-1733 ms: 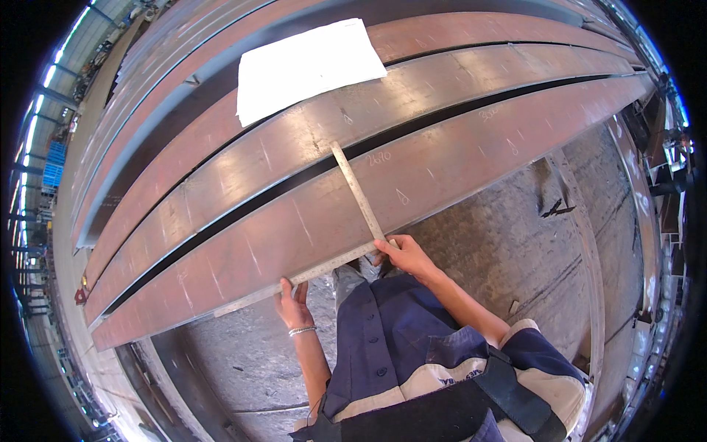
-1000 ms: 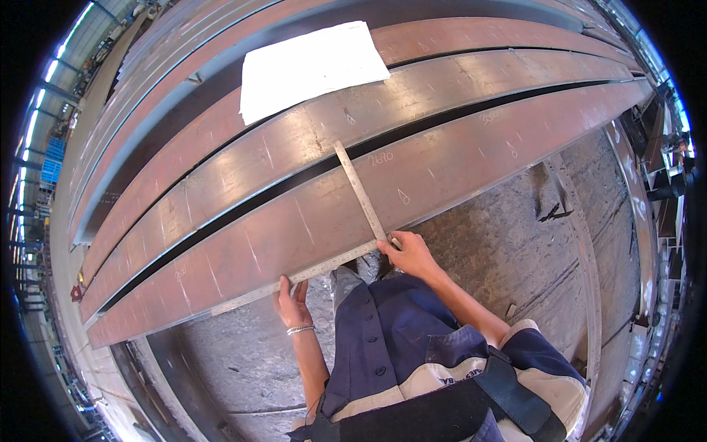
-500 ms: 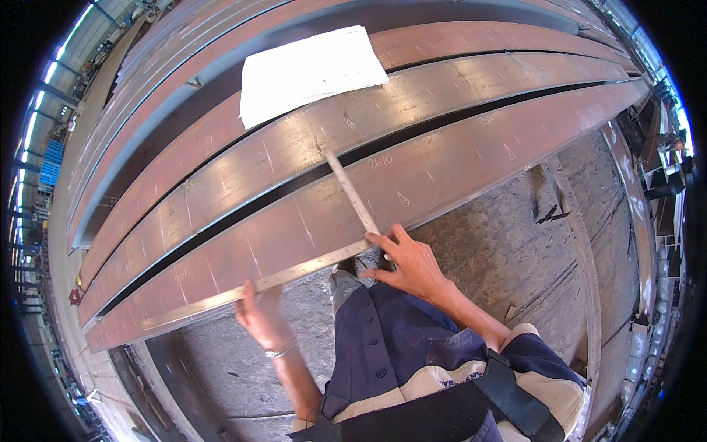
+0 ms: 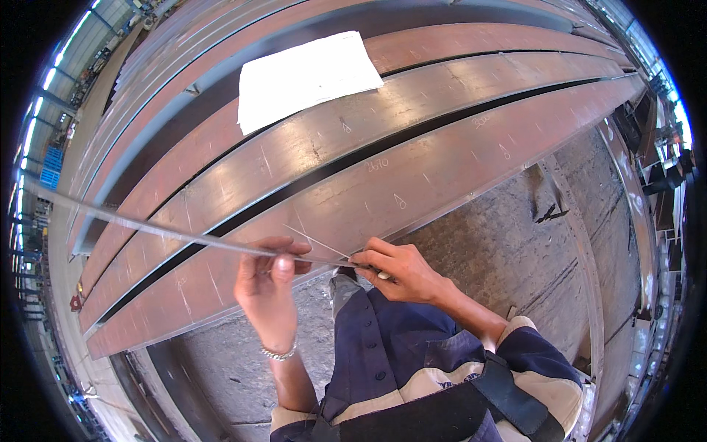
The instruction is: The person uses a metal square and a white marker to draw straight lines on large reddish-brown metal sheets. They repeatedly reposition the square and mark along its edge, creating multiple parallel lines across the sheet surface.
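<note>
Hands meet over the near edge of long rusty steel plates (image 4: pixel 442 169) that lie side by side, with a dark gap between two of them. The left hand (image 4: pixel 266 283) is lifted, palm toward the camera, its fingers and thumb curled round a long thin metal ruler (image 4: pixel 147 227). The ruler runs from that grip far out to the left, raised above the plates, and its other end reaches the right hand (image 4: pixel 394 269). A shorter thin arm of the same tool slants off near the grip, so it may be a large square; the join is hidden by the fingers. The right hand is pinched shut at the ruler's end, just off the edge of the nearest plate, and a small white stick, perhaps chalk (image 4: pixel 383 275), pokes out under its fingers. Chalk marks dot the plates. A white sheet of paper (image 4: pixel 305 74) lies flat on the plates farther back, well apart from both hands. A silver bracelet (image 4: pixel 278 354) circles the left wrist. Below is a rough concrete floor (image 4: pixel 486 243).
</note>
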Demonstrator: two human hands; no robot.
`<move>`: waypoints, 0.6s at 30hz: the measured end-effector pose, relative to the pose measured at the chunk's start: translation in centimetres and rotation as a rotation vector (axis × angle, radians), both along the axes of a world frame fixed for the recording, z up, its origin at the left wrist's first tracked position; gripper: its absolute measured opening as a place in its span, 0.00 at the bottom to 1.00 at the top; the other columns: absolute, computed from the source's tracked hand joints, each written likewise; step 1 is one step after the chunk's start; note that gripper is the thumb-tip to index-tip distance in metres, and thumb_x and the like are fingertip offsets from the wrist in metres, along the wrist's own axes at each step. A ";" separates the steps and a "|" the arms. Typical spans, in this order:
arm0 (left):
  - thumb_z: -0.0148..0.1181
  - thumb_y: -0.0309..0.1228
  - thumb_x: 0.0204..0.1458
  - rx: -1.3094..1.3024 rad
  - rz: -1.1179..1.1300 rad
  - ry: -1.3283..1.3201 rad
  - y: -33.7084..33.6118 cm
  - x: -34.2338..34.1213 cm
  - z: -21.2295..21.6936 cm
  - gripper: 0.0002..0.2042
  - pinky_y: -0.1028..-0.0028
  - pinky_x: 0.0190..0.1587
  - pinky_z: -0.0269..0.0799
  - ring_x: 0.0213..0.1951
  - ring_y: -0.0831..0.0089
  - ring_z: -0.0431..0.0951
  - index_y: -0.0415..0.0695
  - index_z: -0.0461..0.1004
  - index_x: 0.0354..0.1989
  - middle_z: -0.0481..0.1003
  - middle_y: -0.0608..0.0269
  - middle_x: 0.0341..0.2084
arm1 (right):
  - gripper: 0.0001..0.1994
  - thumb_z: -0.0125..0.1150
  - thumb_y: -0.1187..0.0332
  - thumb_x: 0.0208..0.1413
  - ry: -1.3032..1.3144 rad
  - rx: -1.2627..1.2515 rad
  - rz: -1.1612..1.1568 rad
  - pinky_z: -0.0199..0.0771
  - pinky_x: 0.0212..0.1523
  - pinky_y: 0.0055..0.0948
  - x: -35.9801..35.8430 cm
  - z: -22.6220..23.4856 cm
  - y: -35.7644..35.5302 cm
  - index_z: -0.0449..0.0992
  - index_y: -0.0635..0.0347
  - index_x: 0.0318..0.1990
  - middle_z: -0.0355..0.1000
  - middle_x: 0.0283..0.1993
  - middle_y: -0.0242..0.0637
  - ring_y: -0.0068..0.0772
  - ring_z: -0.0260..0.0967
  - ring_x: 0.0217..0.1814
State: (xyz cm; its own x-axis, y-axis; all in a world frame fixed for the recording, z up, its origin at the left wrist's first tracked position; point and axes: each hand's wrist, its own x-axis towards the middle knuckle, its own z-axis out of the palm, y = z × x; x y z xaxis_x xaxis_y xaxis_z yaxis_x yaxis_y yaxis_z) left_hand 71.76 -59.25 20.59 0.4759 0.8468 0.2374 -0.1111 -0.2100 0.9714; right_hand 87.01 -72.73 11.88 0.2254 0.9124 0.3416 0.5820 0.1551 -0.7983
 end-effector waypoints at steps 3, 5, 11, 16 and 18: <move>0.57 0.35 0.64 0.004 -0.029 0.033 -0.3 0.4 -0.4 0.13 0.74 0.32 0.80 0.33 0.71 0.81 0.36 0.73 0.45 0.79 0.55 0.33 | 0.10 0.65 0.72 0.55 -0.008 -0.014 -0.030 0.73 0.29 0.38 -0.5 0.0 -0.3 0.74 0.57 0.44 0.67 0.37 0.38 0.44 0.73 0.30; 0.57 0.35 0.64 0.023 -0.034 0.040 -0.2 0.5 -0.4 0.13 0.74 0.32 0.80 0.33 0.70 0.81 0.36 0.73 0.45 0.79 0.55 0.33 | 0.10 0.65 0.71 0.55 -0.016 -0.012 -0.074 0.73 0.29 0.38 -0.6 -0.2 -0.4 0.75 0.57 0.44 0.67 0.36 0.38 0.43 0.73 0.30; 0.58 0.37 0.63 -0.035 0.019 -0.084 -1.0 -1.1 -0.2 0.13 0.74 0.33 0.80 0.34 0.68 0.81 0.35 0.72 0.41 0.78 0.52 0.33 | 0.14 0.68 0.70 0.53 -0.209 0.055 -0.179 0.72 0.25 0.31 -0.3 -0.4 -1.3 0.81 0.49 0.48 0.68 0.35 0.35 0.35 0.73 0.27; 0.49 0.34 0.66 0.052 -0.057 -0.036 -1.2 -4.7 0.1 0.14 0.66 0.42 0.83 0.42 0.61 0.81 0.33 0.70 0.48 0.77 0.44 0.40 | 0.20 0.69 0.71 0.50 -0.410 0.255 -0.269 0.72 0.24 0.28 0.6 -0.9 -1.6 0.80 0.46 0.52 0.68 0.35 0.33 0.32 0.71 0.26; 0.51 0.34 0.66 -0.064 -0.011 0.018 -1.4 -5.5 -1.5 0.17 0.64 0.47 0.82 0.48 0.58 0.80 0.32 0.69 0.54 0.76 0.41 0.47 | 0.20 0.69 0.72 0.49 -0.382 0.233 -0.332 0.73 0.25 0.28 0.8 -1.4 -1.2 0.80 0.46 0.52 0.68 0.35 0.34 0.32 0.71 0.26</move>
State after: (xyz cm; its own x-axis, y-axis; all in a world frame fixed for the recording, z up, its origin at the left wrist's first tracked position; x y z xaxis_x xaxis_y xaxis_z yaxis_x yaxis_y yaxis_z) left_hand 66.30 -60.69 19.10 0.4887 0.8548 0.1746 -0.0958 -0.1463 0.9846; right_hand 87.79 -73.96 10.49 0.3081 0.7040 0.6398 0.8713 0.0613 -0.4870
